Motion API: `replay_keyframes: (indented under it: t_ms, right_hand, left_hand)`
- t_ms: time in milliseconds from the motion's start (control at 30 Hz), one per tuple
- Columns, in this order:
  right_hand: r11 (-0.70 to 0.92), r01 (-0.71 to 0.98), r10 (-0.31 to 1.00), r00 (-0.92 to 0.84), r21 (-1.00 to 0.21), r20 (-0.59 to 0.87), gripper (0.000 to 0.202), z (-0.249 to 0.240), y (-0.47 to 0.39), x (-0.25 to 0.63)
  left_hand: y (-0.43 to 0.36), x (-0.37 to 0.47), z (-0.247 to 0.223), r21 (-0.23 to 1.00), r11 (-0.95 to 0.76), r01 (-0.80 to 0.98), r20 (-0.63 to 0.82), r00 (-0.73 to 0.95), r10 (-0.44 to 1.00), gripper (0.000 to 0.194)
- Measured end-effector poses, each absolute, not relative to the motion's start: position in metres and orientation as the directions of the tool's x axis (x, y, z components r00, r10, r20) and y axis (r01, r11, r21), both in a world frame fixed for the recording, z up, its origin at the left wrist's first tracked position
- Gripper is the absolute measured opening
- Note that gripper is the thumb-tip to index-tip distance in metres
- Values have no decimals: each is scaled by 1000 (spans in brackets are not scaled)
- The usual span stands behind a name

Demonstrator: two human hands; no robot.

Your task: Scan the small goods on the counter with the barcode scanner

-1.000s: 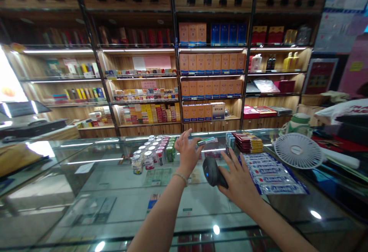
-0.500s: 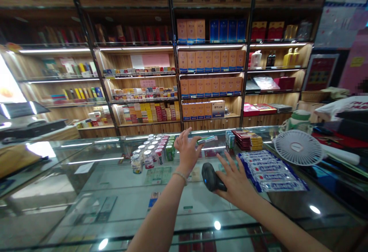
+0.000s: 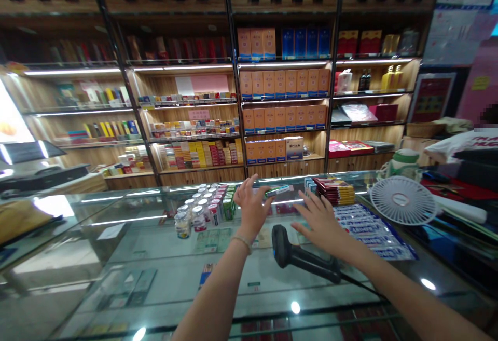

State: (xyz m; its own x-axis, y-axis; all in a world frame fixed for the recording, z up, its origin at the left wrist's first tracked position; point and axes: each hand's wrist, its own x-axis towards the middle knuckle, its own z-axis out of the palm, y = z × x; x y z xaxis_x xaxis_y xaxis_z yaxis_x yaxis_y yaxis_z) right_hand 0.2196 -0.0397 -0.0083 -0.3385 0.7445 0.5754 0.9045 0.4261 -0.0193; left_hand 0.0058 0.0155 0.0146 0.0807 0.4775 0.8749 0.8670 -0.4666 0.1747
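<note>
Black scanner (image 3: 298,257), blue light lit, lying on glass counter (image 3: 282,294), handle pointing right. Slim green-white pack (image 3: 278,191) at left hand (image 3: 249,208).

Scanner (image 3: 285,250) released, handle (image 3: 323,271) uncovered, right hand (image 3: 324,225) moved forward

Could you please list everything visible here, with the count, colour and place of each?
glass counter: one, greenish, foreground
scanner: one, black, counter centre
slim pack: one, green and white, near centre
small containers: many, mixed colours, counter left
packets: several, blue and white, counter right
stacked packs: several, red and yellow, counter back
fan: one, white, right
flask: one, green and white, behind fan
shelving: one wall, wooden, background
tall boxes: many, orange and blue, shelving centre
other goods: many, mixed colours, on shelving
other person: one, partly seen, right edge
left grip: one, bare, beside slim pack
right grip: one, bare, open beside scanner
</note>
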Motion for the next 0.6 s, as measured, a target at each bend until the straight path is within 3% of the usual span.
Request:
replay_keyframes:
  t_ms: [100, 400, 600]
  right_hand:
    - [366, 925, 742, -225, -100, 632, 52, -12, -8, 224]
    - [425, 852, 778, -171, -306, 605, 56, -20, 28, 210]
    - [522, 782, 734, -207, -341, 647, 53, -8, 30, 208]
  left_hand:
    - [15, 6, 15, 190, -469, 863, 868, 76, 491, 20]
    - [15, 7, 15, 202, -462, 864, 868, 61, 493, 19]
    - [18, 7, 14, 223, -438, 871, 861, 34, 507, 19]
